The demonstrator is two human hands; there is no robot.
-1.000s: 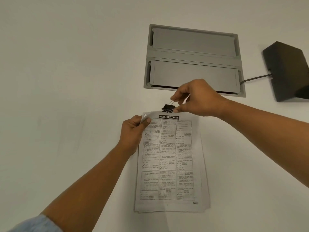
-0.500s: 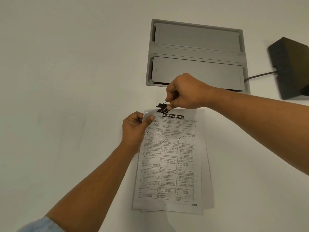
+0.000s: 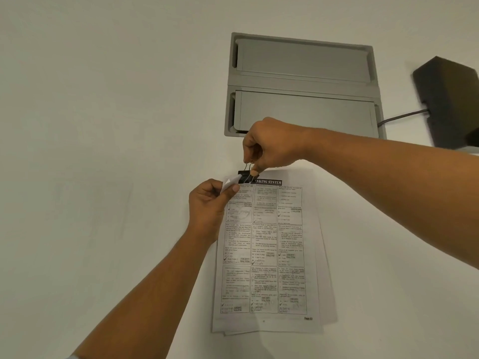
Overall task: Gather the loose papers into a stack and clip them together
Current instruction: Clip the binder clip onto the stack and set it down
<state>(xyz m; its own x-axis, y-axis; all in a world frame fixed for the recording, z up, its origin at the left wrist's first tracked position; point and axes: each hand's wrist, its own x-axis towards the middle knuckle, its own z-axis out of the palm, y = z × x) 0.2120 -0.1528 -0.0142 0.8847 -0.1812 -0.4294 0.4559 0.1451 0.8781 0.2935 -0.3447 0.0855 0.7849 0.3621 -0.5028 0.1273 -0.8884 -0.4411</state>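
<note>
Papers [image 3: 264,255] on white desk [image 3: 103,125]

Open tabletop [image 3: 103,151] left of the papers [image 3: 267,255] — grey hatch [image 3: 303,73] just beyond them, black box [image 3: 451,99] far right.

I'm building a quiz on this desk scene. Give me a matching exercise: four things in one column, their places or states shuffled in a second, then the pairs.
1 black binder clip
2 stack of printed white papers
3 grey metal hatch
4 dark box with a cable

A at the far right edge of view
B wire handles pinched by the right hand
C top left corner held by the left hand
D set into the white table, beyond both hands

Pairs: 1-B, 2-C, 3-D, 4-A
</note>
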